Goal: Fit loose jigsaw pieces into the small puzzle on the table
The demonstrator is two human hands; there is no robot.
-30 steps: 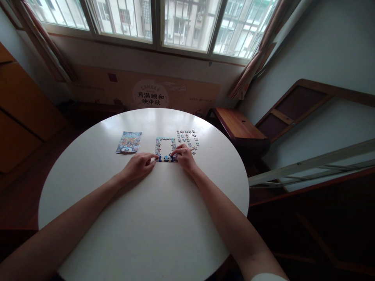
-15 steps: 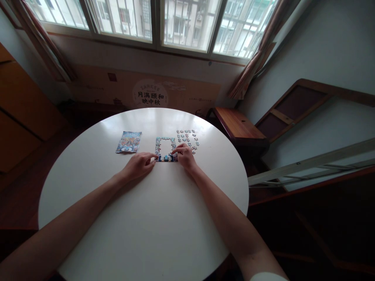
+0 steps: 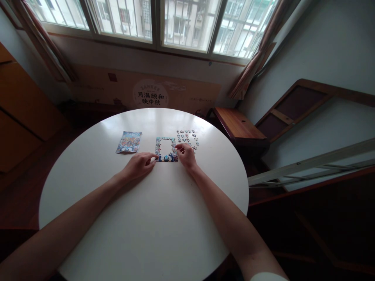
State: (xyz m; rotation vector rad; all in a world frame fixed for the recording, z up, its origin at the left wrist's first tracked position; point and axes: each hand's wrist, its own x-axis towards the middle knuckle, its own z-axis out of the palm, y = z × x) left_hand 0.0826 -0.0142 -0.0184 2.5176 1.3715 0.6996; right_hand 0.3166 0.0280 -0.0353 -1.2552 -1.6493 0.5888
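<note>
A jigsaw puzzle [image 3: 166,159] lies on the white table, its border joined into a tall rectangle around a bare white middle. Blue and dark pieces run along its near edge. My left hand [image 3: 140,163] rests at the near left corner, index finger stretched out onto the puzzle and thumb apart below it. Beside the right border is my right hand [image 3: 186,155], thumb and index finger curved with a gap between them; no piece shows there. Loose puzzle pieces [image 3: 183,136] are spread in rough rows just beyond this hand, which hides some of them.
A colourful printed packet [image 3: 129,142] lies left of the puzzle on the round white table [image 3: 140,226]. Past the table's right edge stands a wooden stool [image 3: 240,124]. A printed cardboard panel [image 3: 187,88] leans below the window at the back.
My right hand has drawn back from the puzzle's lower right inner edge to just outside its right border, uncovering the pieces there. My left hand has stayed in place.
</note>
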